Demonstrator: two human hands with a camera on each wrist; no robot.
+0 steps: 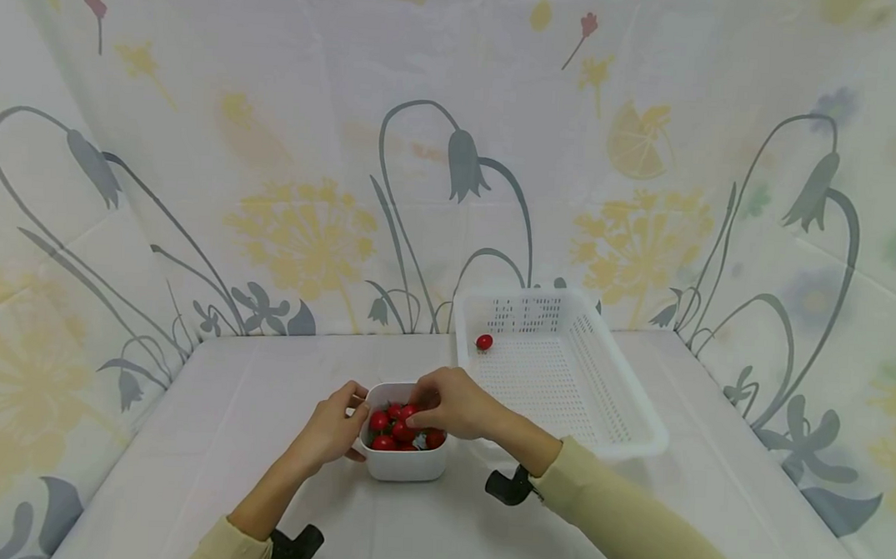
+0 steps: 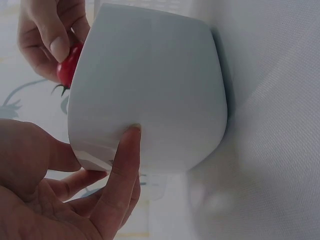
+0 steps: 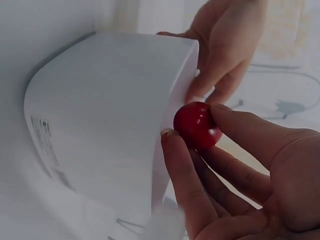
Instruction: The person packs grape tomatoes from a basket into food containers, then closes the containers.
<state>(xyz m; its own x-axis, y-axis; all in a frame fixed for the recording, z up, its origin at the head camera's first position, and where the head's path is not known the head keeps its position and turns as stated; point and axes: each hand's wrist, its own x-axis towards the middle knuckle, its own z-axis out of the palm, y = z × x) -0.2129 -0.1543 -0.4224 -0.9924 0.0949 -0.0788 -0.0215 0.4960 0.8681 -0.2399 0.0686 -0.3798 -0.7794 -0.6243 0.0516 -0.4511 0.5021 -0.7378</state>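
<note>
A small white container (image 1: pixel 407 467) with rounded corners stands on the table, holding several red cherry tomatoes (image 1: pixel 382 443). My left hand (image 1: pixel 330 429) grips it at its left side, with the thumb at the rim and the other fingers against the outer wall. Over the container's right rim, my right hand (image 1: pixel 458 403) pinches one cherry tomato (image 3: pixel 197 125) between thumb and fingers. In the left wrist view a green stem end shows on this tomato (image 2: pixel 69 66), which the container wall partly hides.
Behind and to the right sits a large white perforated basket (image 1: pixel 631 396), its near left corner behind my right forearm. One cherry tomato (image 1: pixel 484 342) lies at its far left. A flower-printed cloth (image 1: pixel 319 140) hangs behind the white table (image 1: pixel 263 388).
</note>
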